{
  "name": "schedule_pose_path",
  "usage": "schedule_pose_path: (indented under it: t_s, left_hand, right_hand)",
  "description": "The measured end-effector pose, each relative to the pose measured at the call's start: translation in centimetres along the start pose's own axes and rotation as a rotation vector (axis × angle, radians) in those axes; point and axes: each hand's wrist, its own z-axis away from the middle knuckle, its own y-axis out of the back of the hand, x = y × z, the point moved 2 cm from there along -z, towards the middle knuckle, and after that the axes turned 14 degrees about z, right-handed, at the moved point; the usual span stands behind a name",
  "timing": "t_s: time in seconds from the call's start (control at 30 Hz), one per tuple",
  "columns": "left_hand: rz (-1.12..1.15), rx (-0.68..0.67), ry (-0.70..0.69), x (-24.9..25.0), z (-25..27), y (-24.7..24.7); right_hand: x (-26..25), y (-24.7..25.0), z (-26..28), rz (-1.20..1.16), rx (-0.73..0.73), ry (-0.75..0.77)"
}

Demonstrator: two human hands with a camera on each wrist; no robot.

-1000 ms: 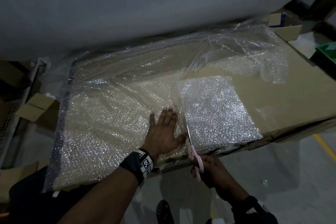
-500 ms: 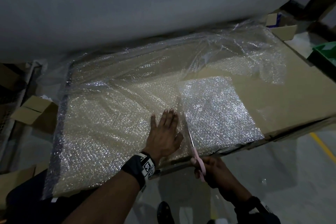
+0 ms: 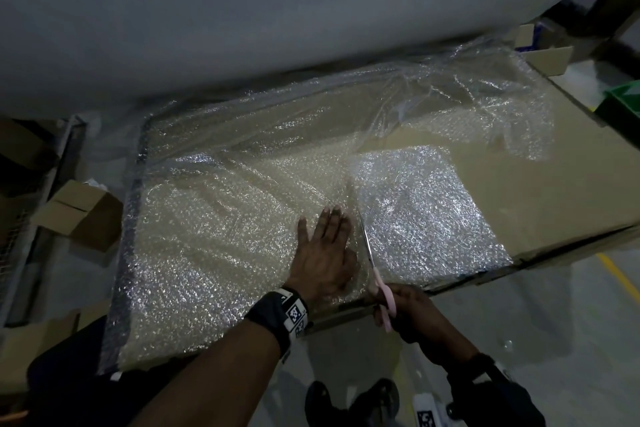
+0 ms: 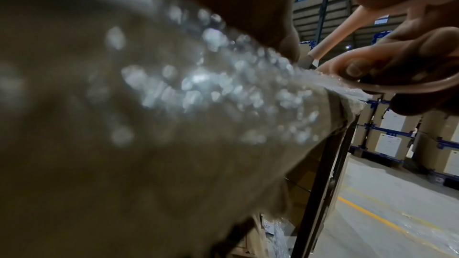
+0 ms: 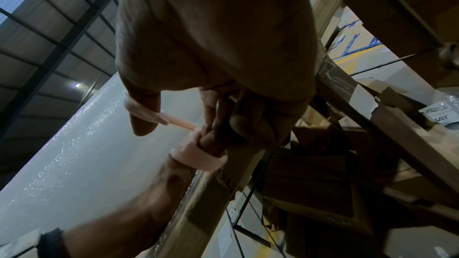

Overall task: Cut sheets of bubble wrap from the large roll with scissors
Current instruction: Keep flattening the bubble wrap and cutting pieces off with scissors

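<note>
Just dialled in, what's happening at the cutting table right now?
A person is cutting bubble wrap pulled from the large roll over a cardboard-topped table. The left hand presses flat on the wrap beside the cut line. The right hand grips pink-handled scissors, blades pointing away into the sheet from the near edge. A cut sheet lies to the right.

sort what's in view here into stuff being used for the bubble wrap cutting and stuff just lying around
In use:
- big roll
- bubble wrap, pressed flat by left hand
- pink scissors, gripped by right hand
- cut sheet
- cardboard worktop

Lying about:
- small open box
- green bin
</note>
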Motion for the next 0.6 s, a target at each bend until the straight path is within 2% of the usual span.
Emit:
schedule_pose_path:
  t_s: [0.6]
  left_hand:
    - [0.023,-0.012,0.041,-0.1,0.0,-0.1]
  right_hand:
    - [1.3,0.2,-0.9,-0.033,0.009,0.027]
